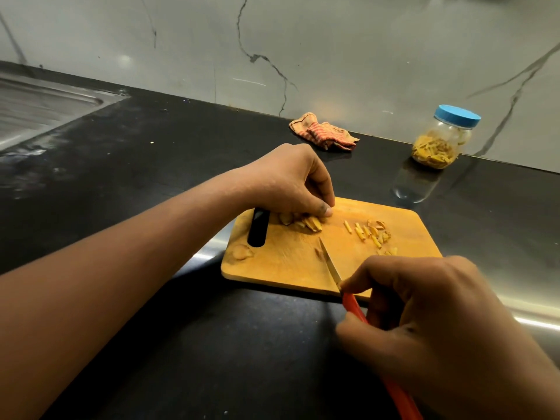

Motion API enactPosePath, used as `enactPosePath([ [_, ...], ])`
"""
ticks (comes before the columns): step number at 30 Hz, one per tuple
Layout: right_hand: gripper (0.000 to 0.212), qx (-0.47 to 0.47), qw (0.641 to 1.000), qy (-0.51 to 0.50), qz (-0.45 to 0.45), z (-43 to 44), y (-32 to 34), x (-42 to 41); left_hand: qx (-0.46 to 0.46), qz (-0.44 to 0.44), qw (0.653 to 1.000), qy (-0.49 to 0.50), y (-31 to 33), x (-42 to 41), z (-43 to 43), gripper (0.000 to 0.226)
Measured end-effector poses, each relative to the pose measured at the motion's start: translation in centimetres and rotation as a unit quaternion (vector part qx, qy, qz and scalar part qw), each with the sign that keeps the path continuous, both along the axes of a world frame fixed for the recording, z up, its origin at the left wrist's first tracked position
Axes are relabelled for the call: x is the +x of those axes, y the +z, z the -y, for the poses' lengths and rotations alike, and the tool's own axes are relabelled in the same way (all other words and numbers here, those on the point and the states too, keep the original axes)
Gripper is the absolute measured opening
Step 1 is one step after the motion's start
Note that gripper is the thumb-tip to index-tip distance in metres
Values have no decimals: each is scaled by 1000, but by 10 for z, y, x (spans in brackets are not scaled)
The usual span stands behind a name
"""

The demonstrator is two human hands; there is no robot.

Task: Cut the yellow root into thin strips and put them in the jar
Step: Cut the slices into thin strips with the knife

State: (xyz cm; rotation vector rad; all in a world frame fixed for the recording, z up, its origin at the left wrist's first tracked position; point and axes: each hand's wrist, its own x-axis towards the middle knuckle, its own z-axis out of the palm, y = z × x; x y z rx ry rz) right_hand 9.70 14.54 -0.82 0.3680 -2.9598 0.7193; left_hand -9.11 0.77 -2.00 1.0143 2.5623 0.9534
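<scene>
left grip (291, 180) curled, seemingly pinching; right grip (430, 322) clenched, forefinger extended

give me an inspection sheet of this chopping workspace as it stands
surface: black countertop with a wooden cutting board on it, stained yellow.
job's things: root pieces under the left hand; cut strips on the board's right part; knife; jar holding yellow pieces, blue lid on.
clutter: crumpled striped cloth by the wall.
grippers: left hand holds the root pieces; right hand grips the knife.
cables: nothing seen.
surroundings: steel sink far left; grey veined wall behind.
</scene>
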Motion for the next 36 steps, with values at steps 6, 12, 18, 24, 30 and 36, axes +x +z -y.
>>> enactPosePath([
  [6, 34, -2, 998, 53, 39, 23, 6, -9, -2, -23, 1000, 5, -1, -1, 1, 15],
  [12, 26, -26, 994, 88, 51, 31, 9, -13, -8, -30, 1000, 2, 3, -4, 5, 17],
  [18, 21, -18, 996, 81, 27, 15, 11, -13, -20, -32, 999, 1, 6, -6, 8, 16],
  [24, 18, -26, 992, 123, 30, 12, 9, -10, -40, -34, 999, -6, 8, -8, 10, 16],
  [30, 23, 4, 995, 66, 74, -23, 38, -20, -53, 10, 998, -39, 13, -10, 18, 17],
  [36, 22, -35, 999, 8, 34, -45, 35, -38, -67, -8, 997, -47, 10, -11, 14, 20],
])
